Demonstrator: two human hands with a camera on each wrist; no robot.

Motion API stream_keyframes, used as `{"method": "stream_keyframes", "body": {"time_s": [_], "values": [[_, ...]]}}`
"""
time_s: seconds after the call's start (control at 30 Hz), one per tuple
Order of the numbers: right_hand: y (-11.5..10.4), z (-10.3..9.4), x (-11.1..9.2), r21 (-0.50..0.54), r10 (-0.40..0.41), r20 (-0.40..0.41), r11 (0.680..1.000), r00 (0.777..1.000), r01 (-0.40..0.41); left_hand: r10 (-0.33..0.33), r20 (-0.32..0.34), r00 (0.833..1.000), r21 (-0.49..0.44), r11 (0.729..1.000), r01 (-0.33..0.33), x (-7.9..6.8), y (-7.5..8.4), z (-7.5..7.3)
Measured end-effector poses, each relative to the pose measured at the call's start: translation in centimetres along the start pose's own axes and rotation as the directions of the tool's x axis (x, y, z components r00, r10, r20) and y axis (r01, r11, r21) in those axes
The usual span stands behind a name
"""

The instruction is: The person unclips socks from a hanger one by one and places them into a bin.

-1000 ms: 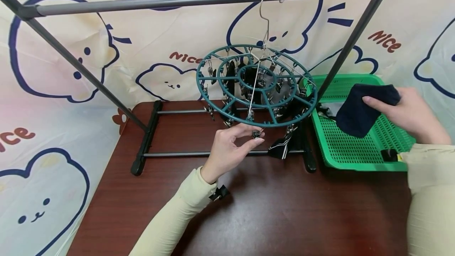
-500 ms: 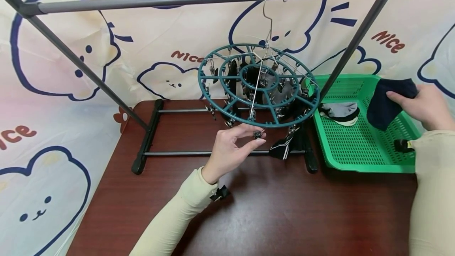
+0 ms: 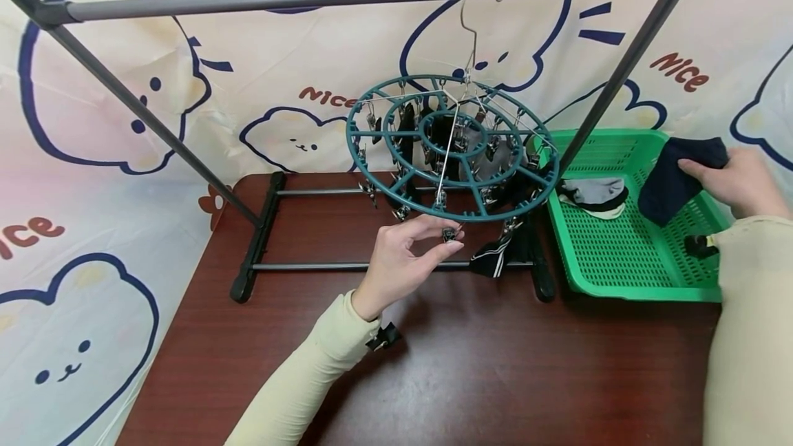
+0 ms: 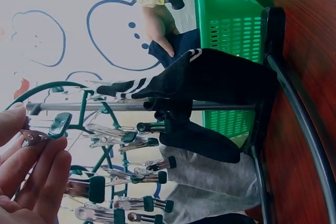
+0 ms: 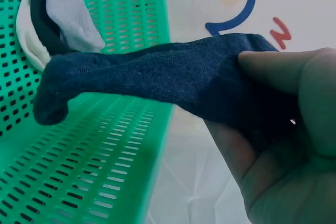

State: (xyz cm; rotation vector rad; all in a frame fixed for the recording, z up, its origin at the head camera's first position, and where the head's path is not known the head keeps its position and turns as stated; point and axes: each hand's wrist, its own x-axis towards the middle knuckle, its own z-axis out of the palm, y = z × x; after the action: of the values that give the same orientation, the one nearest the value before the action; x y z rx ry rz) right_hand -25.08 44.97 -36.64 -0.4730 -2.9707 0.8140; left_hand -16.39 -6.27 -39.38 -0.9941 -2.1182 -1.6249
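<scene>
My left hand (image 3: 403, 253) pinches a metal clip (image 3: 449, 233) at the front rim of a round green drying hanger (image 3: 396, 188). In the left wrist view that clip (image 4: 60, 124) has green-tipped jaws and sits between thumb and fingers. My right hand (image 3: 746, 181) grips a dark navy sock (image 3: 678, 177) over the green basket (image 3: 644, 288). The right wrist view shows the sock (image 5: 157, 74) hanging lengthwise from between thumb and fingers, its toe over the basket. A black sock with white stripes (image 3: 498, 253) hangs from the hanger, right of my left hand.
Grey and dark socks (image 4: 210, 177) hang among several clips. Grey, black and white socks (image 3: 595, 195) lie in the basket's left part. The hanger hooks over a grey rack bar (image 3: 279, 2), whose black feet (image 3: 244, 281) stand on the brown table (image 3: 471, 377).
My right hand has moved right with the navy sock, uncovering the socks in the basket. My left hand keeps its pinch on the clip; the view has shifted slightly.
</scene>
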Motion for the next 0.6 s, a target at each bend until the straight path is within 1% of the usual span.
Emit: {"method": "stream_keyframes", "body": {"time_s": [0.23,0.37,0.53,0.6], "values": [[0.8,0.1,0.9,-0.005,0.024,0.012,1.000,1.000,-0.024,-0.001,0.010,1.000,-0.005,1.000,0.001,0.0,0.1,-0.1],[1.3,0.0,1.0,-0.013,0.048,0.045,0.999,0.998,-0.047,-0.003,0.014,1.000,-0.014,1.000,0.004,0.0,0.1,-0.1],[1.7,0.2,1.2,-0.074,0.062,0.092,0.996,0.994,-0.055,-0.005,0.018,1.000,-0.015,1.000,0.005,0.0,0.1,-0.1],[1.7,0.5,1.5,-0.092,0.081,0.106,0.993,0.991,-0.071,-0.005,0.017,1.000,-0.013,1.000,0.005,0.0,0.1,-0.1]]}}
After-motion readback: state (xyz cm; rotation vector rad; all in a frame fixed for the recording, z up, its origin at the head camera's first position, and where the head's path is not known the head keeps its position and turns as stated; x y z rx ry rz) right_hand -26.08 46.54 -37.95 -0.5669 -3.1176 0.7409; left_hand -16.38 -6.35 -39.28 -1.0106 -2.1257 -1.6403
